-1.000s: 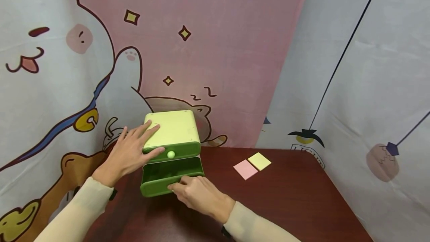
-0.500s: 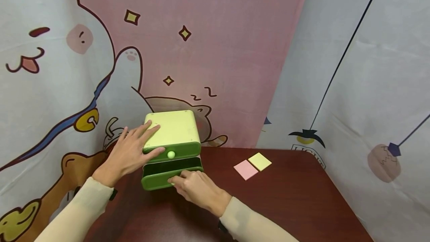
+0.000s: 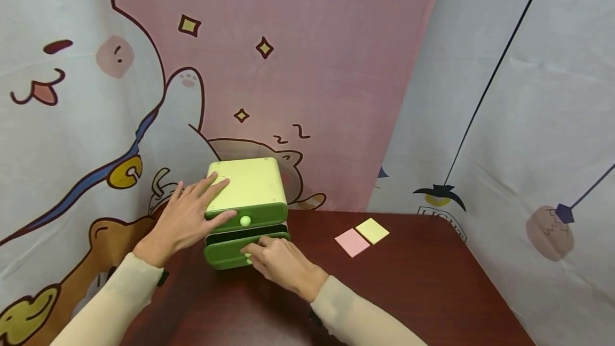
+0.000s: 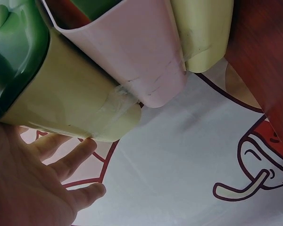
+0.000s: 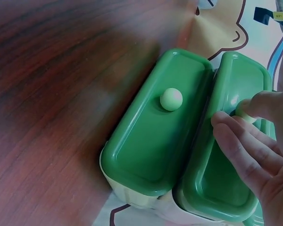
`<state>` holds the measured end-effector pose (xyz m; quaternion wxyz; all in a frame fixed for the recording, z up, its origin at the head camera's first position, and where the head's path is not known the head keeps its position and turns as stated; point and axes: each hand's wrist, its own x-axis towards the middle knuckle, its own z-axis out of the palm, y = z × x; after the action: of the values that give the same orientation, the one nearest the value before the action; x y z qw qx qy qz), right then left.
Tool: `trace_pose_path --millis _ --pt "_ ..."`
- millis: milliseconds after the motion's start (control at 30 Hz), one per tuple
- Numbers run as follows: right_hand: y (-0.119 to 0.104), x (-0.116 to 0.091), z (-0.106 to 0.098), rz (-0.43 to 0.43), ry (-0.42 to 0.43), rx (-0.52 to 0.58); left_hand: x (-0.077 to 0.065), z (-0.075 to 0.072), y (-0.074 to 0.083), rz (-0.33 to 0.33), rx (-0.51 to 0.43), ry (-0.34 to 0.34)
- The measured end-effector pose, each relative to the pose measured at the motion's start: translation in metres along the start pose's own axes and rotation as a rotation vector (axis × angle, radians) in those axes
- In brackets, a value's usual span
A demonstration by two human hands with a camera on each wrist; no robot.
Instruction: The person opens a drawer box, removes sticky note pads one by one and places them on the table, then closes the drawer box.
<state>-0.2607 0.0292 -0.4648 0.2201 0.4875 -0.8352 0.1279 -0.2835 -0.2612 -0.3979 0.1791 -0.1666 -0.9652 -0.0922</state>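
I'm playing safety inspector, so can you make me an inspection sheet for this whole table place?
Surface: table, dark reddish-brown.
Job's things: three-drawer box, its middle drawer partly open.
Clutter: pink note and yellow note, lying side by side.
Hands: left hand rests on the box's top; right hand pinches the middle drawer's knob.
Cables: nothing seen.
Surroundings: cartoon-printed backdrop behind the table.
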Motion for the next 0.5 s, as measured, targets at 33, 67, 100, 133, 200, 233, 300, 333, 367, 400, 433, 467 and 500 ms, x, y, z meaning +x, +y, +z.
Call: trace_pose_path --millis 33,67,100,133,200,233,300,333,367,400,433,467,500 --pt "0.0007 0.0006 0.0005 0.003 0.001 -0.001 0.0001 0.0004 -0.0001 0.000 0.001 0.000" --pt "0.0015 0.0010 0.0013 0.007 0.001 0.000 0.0002 0.0007 -0.0001 0.000 0.002 0.000" --pt "0.0021 0.0013 0.0018 0.011 0.001 0.000 0.0004 0.0010 0.0001 0.000 0.002 0.000" --pt "0.0028 0.0017 0.0025 0.013 0.000 -0.001 0.0005 0.0013 0.0001 0.000 0.001 -0.001" --pt "0.0041 0.0023 0.0038 0.017 -0.001 -0.009 0.0005 0.0014 0.0004 0.001 -0.002 -0.003" --pt "0.0049 0.0026 0.0047 0.017 0.000 -0.012 0.0006 0.0014 0.0004 0.001 -0.002 -0.004" --pt "0.0059 0.0037 0.0059 0.016 0.002 -0.012 0.0004 0.0009 0.0006 0.000 -0.003 -0.005" --pt "0.0065 0.0044 0.0064 0.015 0.004 -0.012 0.0003 0.0005 0.0005 -0.001 -0.003 -0.006" --pt "0.0070 0.0051 0.0068 0.015 0.006 -0.011 0.0003 0.0000 0.0005 -0.001 -0.003 -0.007" --pt "0.0075 0.0059 0.0073 0.016 0.008 -0.011 0.0003 -0.0005 0.0004 -0.001 -0.004 -0.008" --pt "0.0080 0.0069 0.0079 0.017 0.010 -0.011 0.0005 -0.0010 0.0003 -0.001 -0.004 -0.008" --pt "0.0083 0.0078 0.0078 0.019 0.008 -0.009 0.0006 -0.0014 0.0002 -0.001 -0.003 -0.009" --pt "0.0088 0.0086 0.0083 0.021 0.005 -0.010 0.0007 -0.0018 0.0000 -0.001 -0.004 -0.010"
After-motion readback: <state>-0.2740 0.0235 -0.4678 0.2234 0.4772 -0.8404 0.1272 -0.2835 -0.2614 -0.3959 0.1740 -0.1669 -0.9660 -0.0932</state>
